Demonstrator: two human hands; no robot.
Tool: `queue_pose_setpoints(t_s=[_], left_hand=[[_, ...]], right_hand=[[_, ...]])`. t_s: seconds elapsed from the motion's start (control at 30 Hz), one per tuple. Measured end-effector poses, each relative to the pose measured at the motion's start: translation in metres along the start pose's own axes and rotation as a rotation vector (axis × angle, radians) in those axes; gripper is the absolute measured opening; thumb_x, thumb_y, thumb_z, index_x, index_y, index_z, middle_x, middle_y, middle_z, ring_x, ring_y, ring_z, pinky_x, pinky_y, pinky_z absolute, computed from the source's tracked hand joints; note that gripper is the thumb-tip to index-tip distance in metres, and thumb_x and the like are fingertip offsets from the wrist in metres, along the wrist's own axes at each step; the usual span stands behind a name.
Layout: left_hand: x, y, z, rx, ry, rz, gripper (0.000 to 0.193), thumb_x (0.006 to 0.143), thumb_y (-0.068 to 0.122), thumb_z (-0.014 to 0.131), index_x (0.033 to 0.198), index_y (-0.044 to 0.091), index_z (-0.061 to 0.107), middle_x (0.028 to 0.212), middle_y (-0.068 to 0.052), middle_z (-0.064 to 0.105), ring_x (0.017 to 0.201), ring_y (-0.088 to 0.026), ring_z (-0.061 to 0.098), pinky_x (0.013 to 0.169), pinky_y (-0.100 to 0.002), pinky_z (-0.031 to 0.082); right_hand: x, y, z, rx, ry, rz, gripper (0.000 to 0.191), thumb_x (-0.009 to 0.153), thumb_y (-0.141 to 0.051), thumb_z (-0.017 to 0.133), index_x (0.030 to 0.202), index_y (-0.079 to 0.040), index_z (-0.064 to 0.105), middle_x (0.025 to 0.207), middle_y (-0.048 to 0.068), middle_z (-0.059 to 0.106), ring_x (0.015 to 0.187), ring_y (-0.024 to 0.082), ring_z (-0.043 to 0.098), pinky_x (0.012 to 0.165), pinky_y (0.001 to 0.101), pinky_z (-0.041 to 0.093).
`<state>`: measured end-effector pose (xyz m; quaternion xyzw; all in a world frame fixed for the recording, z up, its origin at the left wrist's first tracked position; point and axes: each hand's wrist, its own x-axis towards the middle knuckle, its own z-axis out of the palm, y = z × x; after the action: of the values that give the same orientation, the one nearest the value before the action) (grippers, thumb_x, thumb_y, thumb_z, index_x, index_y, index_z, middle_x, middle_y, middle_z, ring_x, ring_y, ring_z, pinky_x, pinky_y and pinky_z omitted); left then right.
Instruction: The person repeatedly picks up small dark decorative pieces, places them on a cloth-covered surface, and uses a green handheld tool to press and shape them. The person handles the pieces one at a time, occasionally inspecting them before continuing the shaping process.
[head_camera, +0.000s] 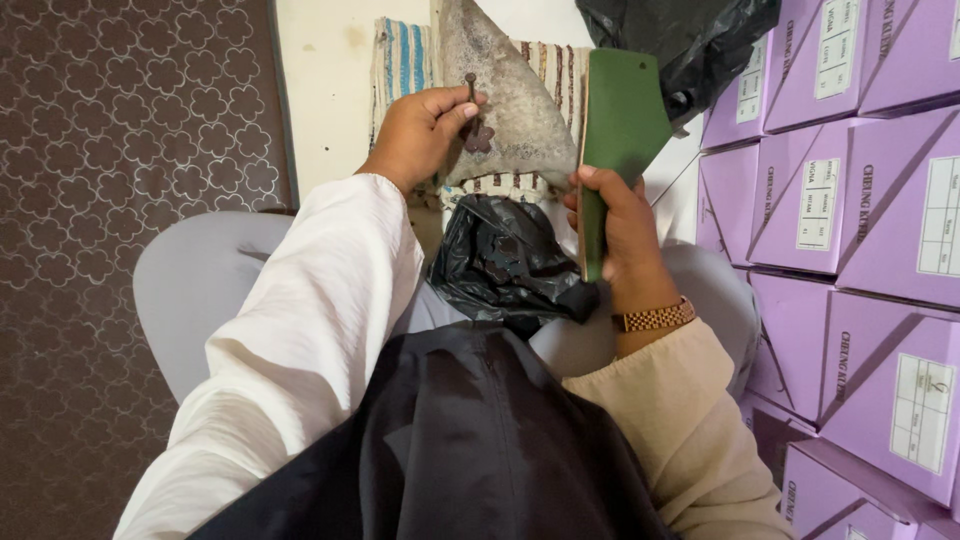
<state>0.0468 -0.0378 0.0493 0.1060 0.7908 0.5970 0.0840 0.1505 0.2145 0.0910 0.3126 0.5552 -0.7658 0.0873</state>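
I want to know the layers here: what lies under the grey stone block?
Under the grey stone block lies a striped cloth, showing at its sides and front edge. What lies beneath its middle is covered.

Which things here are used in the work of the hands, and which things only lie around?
In use:
left hand pinching a small dark pin
flower-shaped piece on the grey stone
right hand holding a green board

Lying about:
purple boxes
black bag
striped cloth
patterned carpet
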Motion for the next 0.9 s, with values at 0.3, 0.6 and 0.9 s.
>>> queue_pose_setpoints(t_s=[0.3,0.6,0.9], left_hand=[[0.001,-0.006,0.004,-0.070,-0.015,0.001,0.021,0.102,0.015,0.067,0.119,0.006,0.075,0.103,-0.004,0.079,0.093,-0.008,0.069,0.086,-0.026,0.056],[0.000,0.000,0.008,-0.107,-0.021,-0.048,0.021,0.101,0.015,0.067,0.118,0.006,0.075,0.103,-0.005,0.079,0.089,-0.009,0.073,0.081,-0.024,0.059],[-0.008,0.007,0.003,0.345,0.038,0.253,0.022,0.095,0.024,0.078,0.112,0.011,0.078,0.103,-0.012,0.077,0.089,-0.028,0.074,0.080,-0.034,0.058]], right_hand=[[0.001,-0.001,-0.001,-0.001,0.004,-0.001,0.044,0.082,-0.024,0.075,0.117,-0.009,0.054,0.095,0.007,0.070,0.078,0.017,0.068,0.066,0.0319,0.058],[0.000,-0.001,-0.002,-0.002,0.013,0.008,0.046,0.082,-0.025,0.076,0.119,-0.009,0.052,0.096,0.007,0.069,0.079,0.017,0.068,0.066,0.0316,0.058],[0.001,0.005,-0.005,0.000,-0.008,0.007,0.052,0.081,-0.022,0.076,0.123,-0.006,0.049,0.099,0.010,0.069,0.081,0.019,0.068,0.068,0.0324,0.058]])
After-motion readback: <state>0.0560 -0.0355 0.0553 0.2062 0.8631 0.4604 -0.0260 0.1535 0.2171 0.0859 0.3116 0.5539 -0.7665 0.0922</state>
